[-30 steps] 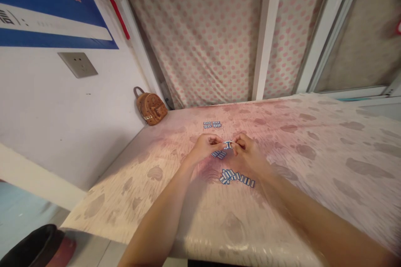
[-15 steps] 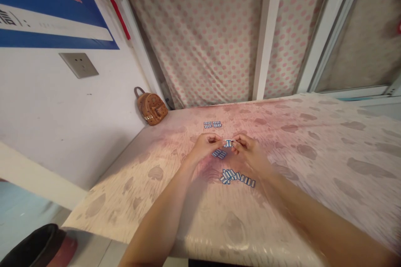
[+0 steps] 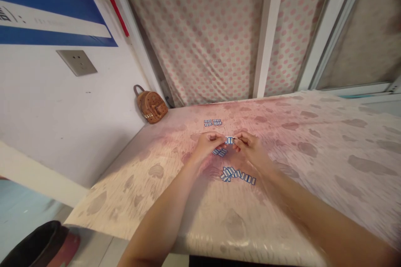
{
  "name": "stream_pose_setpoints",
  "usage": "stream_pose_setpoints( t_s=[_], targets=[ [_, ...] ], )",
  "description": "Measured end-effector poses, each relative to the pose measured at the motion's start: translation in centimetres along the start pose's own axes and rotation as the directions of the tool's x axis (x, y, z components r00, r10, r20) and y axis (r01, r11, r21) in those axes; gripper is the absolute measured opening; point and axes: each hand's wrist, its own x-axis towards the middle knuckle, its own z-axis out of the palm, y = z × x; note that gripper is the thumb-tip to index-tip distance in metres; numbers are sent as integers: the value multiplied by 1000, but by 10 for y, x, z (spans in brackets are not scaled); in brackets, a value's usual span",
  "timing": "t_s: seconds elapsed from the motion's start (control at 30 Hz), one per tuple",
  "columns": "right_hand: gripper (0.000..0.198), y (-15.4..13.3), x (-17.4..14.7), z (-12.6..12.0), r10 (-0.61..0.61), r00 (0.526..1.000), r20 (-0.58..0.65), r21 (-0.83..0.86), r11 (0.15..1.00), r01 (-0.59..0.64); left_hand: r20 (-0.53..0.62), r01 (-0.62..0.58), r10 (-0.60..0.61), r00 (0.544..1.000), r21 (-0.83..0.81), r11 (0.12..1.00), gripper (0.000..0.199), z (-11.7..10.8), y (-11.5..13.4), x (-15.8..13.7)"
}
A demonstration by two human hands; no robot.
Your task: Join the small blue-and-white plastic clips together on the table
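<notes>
Patterned surface (image 3: 232, 217); on it, nearest, loose pile of blue-and-white pieces (image 3: 230, 172). Smaller cluster (image 3: 221, 152), beyond. Left hand (image 3: 210, 142) and right hand (image 3: 248, 143), fingertips pinching one blue-and-white strip (image 3: 229, 140) between them. Farther: two piece groups (image 3: 217, 122).

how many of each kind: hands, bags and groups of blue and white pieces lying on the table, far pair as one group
Groups of pieces: 3 (far group, middle group, near group)
Hands: 2 (left hand, right hand)
Brown bag: 1
Total: 6
Held pieces left out: too small to count.
</notes>
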Motion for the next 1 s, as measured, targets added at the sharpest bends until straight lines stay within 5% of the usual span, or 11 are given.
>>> stream_pose_setpoints(
  t_s=[0.2,0.33,0.47,0.6,0.87,1.0],
  targets=[
    [13,-1,-2,2,5,1000,12,8,1000,-5,-4,-61,61,998,14,998,22,0,-3,1],
    [14,-1,0,1,0,1000,-16,22,1000,1,6,-95,97,995,239,966,22,-16,-5,6],
    [17,0,3,-3,-3,998,-57,50,999,5,-188,55,89,978,646,762,10,-51,-9,10],
    [16,0,4,-5,3,996,-94,54,999,2,-300,235,2,954,754,614,5,-77,-15,12],
    [16,-3,4,-5,11,994,-111,63,998,-4,-264,248,-66,962,752,611,20,-75,-20,12],
    [18,-3,5,-5,10,994,-110,69,998,-2,-103,164,-128,986,689,706,5,-71,-25,13]
  ],
)
